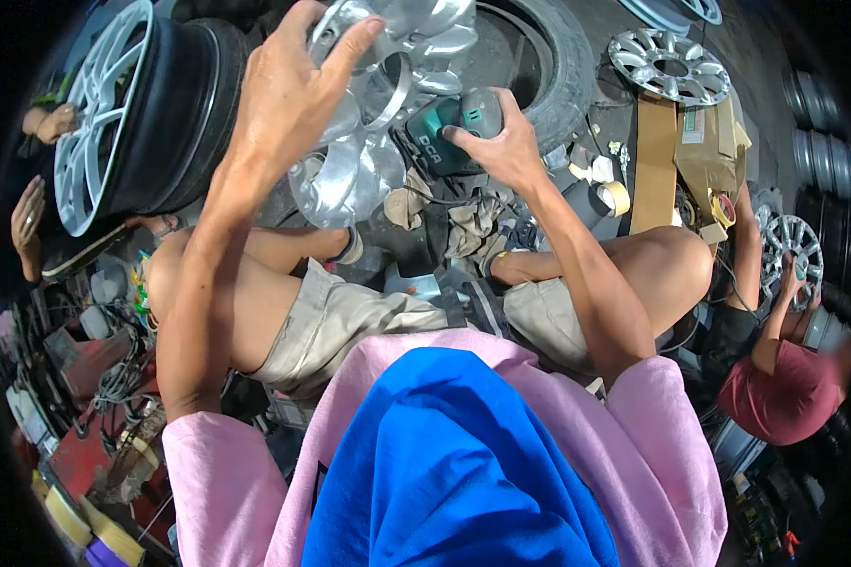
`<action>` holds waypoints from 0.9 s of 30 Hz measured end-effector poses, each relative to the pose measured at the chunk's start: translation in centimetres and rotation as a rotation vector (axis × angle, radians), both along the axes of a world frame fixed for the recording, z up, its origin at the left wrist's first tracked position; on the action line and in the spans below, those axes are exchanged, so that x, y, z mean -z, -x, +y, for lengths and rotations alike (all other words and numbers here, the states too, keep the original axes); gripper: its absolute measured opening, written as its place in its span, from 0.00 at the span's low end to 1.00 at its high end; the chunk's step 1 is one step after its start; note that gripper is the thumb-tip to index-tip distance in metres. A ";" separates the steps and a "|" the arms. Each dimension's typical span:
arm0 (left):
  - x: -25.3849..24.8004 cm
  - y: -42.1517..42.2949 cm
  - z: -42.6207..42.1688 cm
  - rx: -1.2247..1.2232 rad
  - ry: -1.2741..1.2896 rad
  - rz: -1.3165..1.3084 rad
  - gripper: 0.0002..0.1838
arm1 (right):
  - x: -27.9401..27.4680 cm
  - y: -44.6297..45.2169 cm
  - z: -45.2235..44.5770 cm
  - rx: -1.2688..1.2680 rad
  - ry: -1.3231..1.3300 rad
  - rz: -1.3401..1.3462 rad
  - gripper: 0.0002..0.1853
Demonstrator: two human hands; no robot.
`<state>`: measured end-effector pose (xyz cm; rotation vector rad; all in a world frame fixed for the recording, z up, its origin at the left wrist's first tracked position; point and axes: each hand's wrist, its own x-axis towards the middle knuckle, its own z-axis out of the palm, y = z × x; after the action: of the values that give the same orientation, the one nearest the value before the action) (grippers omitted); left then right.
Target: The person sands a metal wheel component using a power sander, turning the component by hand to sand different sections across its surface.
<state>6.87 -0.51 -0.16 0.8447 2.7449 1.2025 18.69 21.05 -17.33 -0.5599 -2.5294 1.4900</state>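
Note:
A shiny silver wheel cover (355,170) with wide rounded spokes stands tilted in front of me. My left hand (307,80) grips its upper left edge, thumb over the rim. A green sander marked DCA (435,137) lies against the cover's right side, and my right hand (496,137) is wrapped round its dark rounded end. The sander's working face is hidden from view. Behind the tool and the cover rests a black tire (567,71).
At the left, a co-worker's hands are beside a large wheel (95,113). Tape (614,198), a cardboard piece (652,165) and rags (473,222) lie right of centre. Another silver cover (669,66) is at the upper right; a person in red (785,392) works at the far right.

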 end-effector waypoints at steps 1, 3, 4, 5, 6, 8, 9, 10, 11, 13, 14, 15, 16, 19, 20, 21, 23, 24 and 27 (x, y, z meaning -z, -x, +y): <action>0.0 0.6 -0.2 -0.048 0.043 -0.036 0.28 | 0.3 -0.2 0.1 -0.009 -0.029 -0.001 0.42; 0.6 2.2 -0.8 -0.035 0.070 0.011 0.31 | 0.7 -0.6 0.2 0.034 0.056 -0.002 0.41; 0.7 2.8 -0.9 -0.037 0.088 0.032 0.32 | 1.0 -0.7 0.2 0.068 0.141 -0.009 0.41; 0.9 3.3 -1.0 -0.041 0.106 0.052 0.32 | 1.7 -0.8 0.3 0.072 0.145 -0.008 0.41; 1.0 3.8 -1.0 -0.042 0.099 0.044 0.32 | 2.4 -0.8 0.6 0.075 0.167 -0.020 0.40; 1.9 5.1 -1.1 -0.035 0.064 0.057 0.32 | 2.5 -0.8 0.6 0.078 0.191 -0.030 0.39; 2.2 5.8 -1.2 -0.029 0.025 0.071 0.32 | 2.3 -0.9 0.6 0.060 0.141 -0.013 0.39; 2.2 6.4 -1.5 -0.071 0.070 -0.026 0.32 | 2.0 -0.8 0.6 0.042 0.090 0.004 0.38; 2.5 7.4 -1.9 -0.070 0.071 -0.023 0.32 | 2.2 -0.8 0.5 0.044 0.091 0.007 0.38; 3.1 8.7 -2.3 -0.151 0.120 -0.114 0.33 | 2.3 -0.8 0.1 0.052 0.049 0.010 0.38; 3.3 8.6 -2.1 -0.147 0.082 -0.062 0.34 | 2.3 -0.7 0.0 0.053 0.051 0.010 0.38; 3.5 8.9 -2.3 -0.148 0.086 -0.064 0.34 | 2.2 -0.4 -0.2 0.054 0.040 0.023 0.38; 3.6 9.4 -2.5 -0.154 0.112 -0.072 0.34 | 1.9 -0.1 -0.4 0.053 0.028 0.035 0.38; 4.5 9.9 -3.0 -0.152 0.109 -0.033 0.36 | 0.6 1.0 -0.6 0.043 -0.211 0.097 0.40; 4.5 10.0 -3.1 -0.137 0.078 0.020 0.36 | 0.2 1.3 -0.6 0.039 -0.211 0.100 0.40; 4.5 10.1 -3.3 -0.142 0.078 0.022 0.36 | -0.1 1.5 -0.5 0.029 -0.269 0.123 0.40; 4.2 9.9 -3.5 -0.168 0.146 -0.080 0.37 | -0.4 1.6 -0.3 0.014 -0.327 0.144 0.41; 4.3 9.8 -3.5 -0.176 0.145 -0.082 0.37 | -0.5 1.5 -0.2 -0.009 -0.350 0.141 0.40; 4.0 8.6 -3.0 -0.122 0.074 0.013 0.34 | -0.9 1.6 -0.7 -0.054 -0.379 0.139 0.39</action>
<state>-1.77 -3.53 -4.16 0.6901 2.8682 1.1088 17.07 20.33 -16.41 -0.3201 -2.6355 0.9824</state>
